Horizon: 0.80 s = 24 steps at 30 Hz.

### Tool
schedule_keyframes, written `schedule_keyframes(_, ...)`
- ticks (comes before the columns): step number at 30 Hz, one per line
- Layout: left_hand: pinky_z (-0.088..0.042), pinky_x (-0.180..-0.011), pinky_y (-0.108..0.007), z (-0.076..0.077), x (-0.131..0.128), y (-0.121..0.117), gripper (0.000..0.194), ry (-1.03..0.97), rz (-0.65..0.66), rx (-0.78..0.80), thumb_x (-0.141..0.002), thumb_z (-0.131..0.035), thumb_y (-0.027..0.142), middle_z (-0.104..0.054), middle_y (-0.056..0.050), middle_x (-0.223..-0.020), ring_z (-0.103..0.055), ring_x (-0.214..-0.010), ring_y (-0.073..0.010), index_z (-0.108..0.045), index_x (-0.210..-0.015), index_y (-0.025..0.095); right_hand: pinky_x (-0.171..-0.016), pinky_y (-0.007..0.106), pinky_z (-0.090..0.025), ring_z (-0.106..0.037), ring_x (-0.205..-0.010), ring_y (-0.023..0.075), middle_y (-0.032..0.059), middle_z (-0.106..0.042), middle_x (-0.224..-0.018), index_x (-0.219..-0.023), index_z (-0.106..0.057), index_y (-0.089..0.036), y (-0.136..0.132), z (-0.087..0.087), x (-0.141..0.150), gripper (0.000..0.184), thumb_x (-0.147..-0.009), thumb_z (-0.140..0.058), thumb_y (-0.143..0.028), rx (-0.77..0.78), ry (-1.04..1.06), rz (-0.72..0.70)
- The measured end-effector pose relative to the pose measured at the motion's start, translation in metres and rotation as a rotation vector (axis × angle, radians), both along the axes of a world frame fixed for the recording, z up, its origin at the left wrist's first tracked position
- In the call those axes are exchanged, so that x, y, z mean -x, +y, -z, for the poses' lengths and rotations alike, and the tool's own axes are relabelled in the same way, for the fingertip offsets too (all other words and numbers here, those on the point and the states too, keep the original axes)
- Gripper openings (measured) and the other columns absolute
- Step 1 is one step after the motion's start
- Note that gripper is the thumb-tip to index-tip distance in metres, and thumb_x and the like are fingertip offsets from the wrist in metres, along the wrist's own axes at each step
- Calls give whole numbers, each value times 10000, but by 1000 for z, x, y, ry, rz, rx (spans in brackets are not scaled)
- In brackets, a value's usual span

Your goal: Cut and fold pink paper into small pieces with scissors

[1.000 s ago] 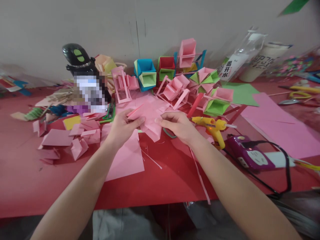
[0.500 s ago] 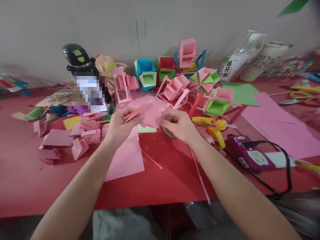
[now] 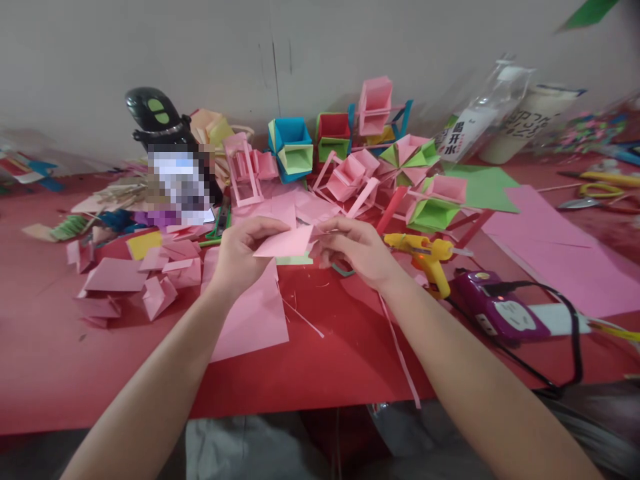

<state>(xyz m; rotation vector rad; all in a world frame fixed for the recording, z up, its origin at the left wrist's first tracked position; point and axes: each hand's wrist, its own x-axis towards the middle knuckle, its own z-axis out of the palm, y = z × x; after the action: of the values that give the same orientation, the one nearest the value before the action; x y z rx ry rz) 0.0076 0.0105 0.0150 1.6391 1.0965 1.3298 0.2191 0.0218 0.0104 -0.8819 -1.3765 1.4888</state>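
A folded piece of pink paper (image 3: 286, 243) is held above the middle of the red table (image 3: 345, 353). My left hand (image 3: 244, 252) is closed on its left side. At its right edge, my right hand (image 3: 356, 248) pinches the paper between thumb and fingers. Partly under my hands lie a pale green paper piece (image 3: 295, 260) and a larger pink sheet (image 3: 250, 320). Part of a grey-green curved thing (image 3: 343, 269) shows below my right hand; I cannot make out its kind. Several folded pink pieces (image 3: 160, 297) lie to the left.
Several coloured paper models (image 3: 293, 150) stand along the wall. A yellow glue gun (image 3: 425, 257), a purple power box (image 3: 493, 307) with a black cord, and pink sheets (image 3: 565, 253) are on the right. A phone (image 3: 180, 183) leans on a black stand at the left back.
The pink paper has tipped from facing me to a flatter angle. My right fingers have shifted along its right edge, while the things on the table stay in place.
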Motion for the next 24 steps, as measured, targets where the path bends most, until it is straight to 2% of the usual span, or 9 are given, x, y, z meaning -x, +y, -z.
schedule_keyframes(2, -604, -838, -349, -2, 1, 0, 241, -8, 55, -43, -701, -813, 208, -785, -101, -998, -744, -946, -245, -741, -926, 166, -593, 273, -532, -667, -586, 134, 31, -748, -762, -902, -699, -188, 2, 1, -1, 267, -810, -740, -435, 32, 78, -2)
schedule_keyframes(5, -584, -925, -371, -5, 1, -1, 287, -60, 144, -17, -688, -786, 153, -779, -105, -1064, -730, -1032, -254, -748, -972, 171, -622, 278, -546, -666, -625, 136, 36, -725, -772, -868, -726, -187, 3, 1, -1, 367, -839, -700, -551, 45, 88, 70)
schedule_keyframes(8, -555, -995, -397, -5, 4, -1, 294, -68, 200, 47, -728, -688, 121, -770, -97, -1120, -708, -1104, -258, -770, -1003, 185, -674, 286, -548, -656, -706, 145, 26, -715, -812, -857, -731, -200, 3, 3, 1, 359, -744, -805, -532, -31, 5, 170)
schedule_keyframes(11, -526, -1036, -418, -2, 7, 0, 372, -97, 260, 117, -749, -578, 95, -756, -93, -1174, -679, -1168, -267, -782, -1044, 194, -719, 296, -529, -635, -763, 149, 12, -705, -836, -976, -723, -207, 5, 7, 2, 379, -718, -842, -457, -108, -27, 187)
schedule_keyframes(13, -522, -1034, -421, -1, 7, 1, 374, -126, 279, 143, -782, -570, 121, -732, -101, -1234, -657, -1204, -277, -771, -1089, 195, -688, 300, -510, -612, -717, 148, -16, -662, -756, -1118, -692, -220, 6, 9, 2, 447, -752, -817, -444, -116, -37, 171)
schedule_keyframes(16, -536, -995, -390, 0, 3, 1, 315, -99, 181, 99, -841, -651, 214, -673, -114, -1333, -606, -1266, -273, -723, -1147, 198, -645, 314, -501, -603, -674, 163, -39, -624, -708, -1292, -590, -264, 6, 10, 1, 587, -768, -804, -419, -98, -39, 161)
schedule_keyframes(19, -557, -935, -357, 1, -4, 1, 398, -63, 41, 58, -808, -747, 282, -629, -135, -1370, -558, -1314, -275, -654, -1183, 184, -690, 340, -528, -638, -722, 182, -12, -677, -791, -1369, -498, -264, 5, 11, 1, 670, -780, -792, -389, -78, -37, 155)
schedule_keyframes(21, -575, -854, -337, 4, -7, 2, 457, -56, 6, 127, -795, -770, 320, -665, -144, -1286, -619, -1227, -271, -625, -1203, 173, -720, 350, -539, -655, -743, 187, 0, -693, -808, -1376, -488, -243, 5, 12, 1, 671, -790, -784, -380, -87, -75, 141)
schedule_keyframes(24, -572, -751, -319, 9, -9, 3, 472, -47, 16, 270, -769, -797, 341, -740, -105, -1022, -714, -938, -227, -639, -1172, 154, -739, 355, -551, -678, -790, 199, 32, -723, -863, -1329, -539, -213, 4, 14, 1, 623, -787, -790, -389, -110, -132, 103)
